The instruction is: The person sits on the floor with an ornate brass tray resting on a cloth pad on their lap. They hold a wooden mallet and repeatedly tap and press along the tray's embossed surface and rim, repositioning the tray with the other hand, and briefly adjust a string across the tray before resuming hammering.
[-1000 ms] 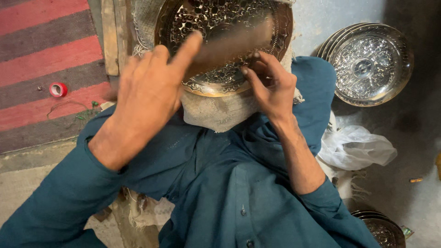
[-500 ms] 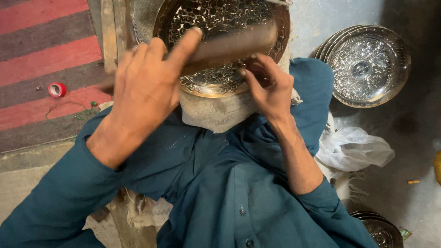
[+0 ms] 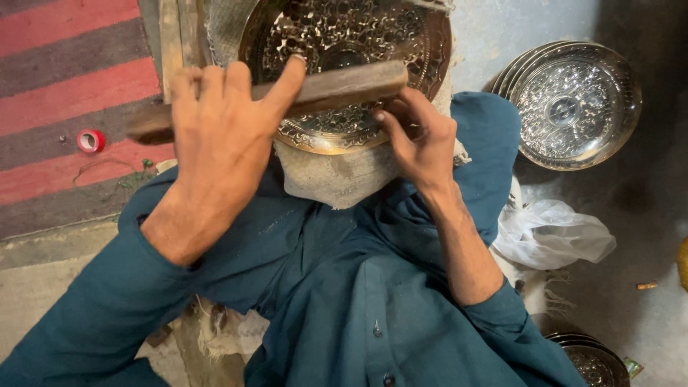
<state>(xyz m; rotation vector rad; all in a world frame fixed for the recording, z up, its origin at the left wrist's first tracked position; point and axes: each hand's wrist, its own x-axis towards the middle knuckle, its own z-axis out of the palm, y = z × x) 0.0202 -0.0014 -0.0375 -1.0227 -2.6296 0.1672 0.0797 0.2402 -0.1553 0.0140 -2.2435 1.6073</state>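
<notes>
Left hand [image 3: 218, 140] closed round wooden mallet [image 3: 326, 89], index finger stretched along it – mallet lies across embossed brass tray [image 3: 344, 43]. Tray rests on burlap-covered support [image 3: 337, 175], far of lap. Right hand [image 3: 423, 140] curled at tray's near-right rim, fingers pinched on something too small to tell.

Risk, as judged: mallet face close to right fingers – stray blow could catch them; tray could slip on burlap.

Around: stack of silver trays [image 3: 573, 104] far right, white plastic bag [image 3: 552, 236] right, red tape roll [image 3: 91, 140] on striped rug [image 3: 64, 86] left.
</notes>
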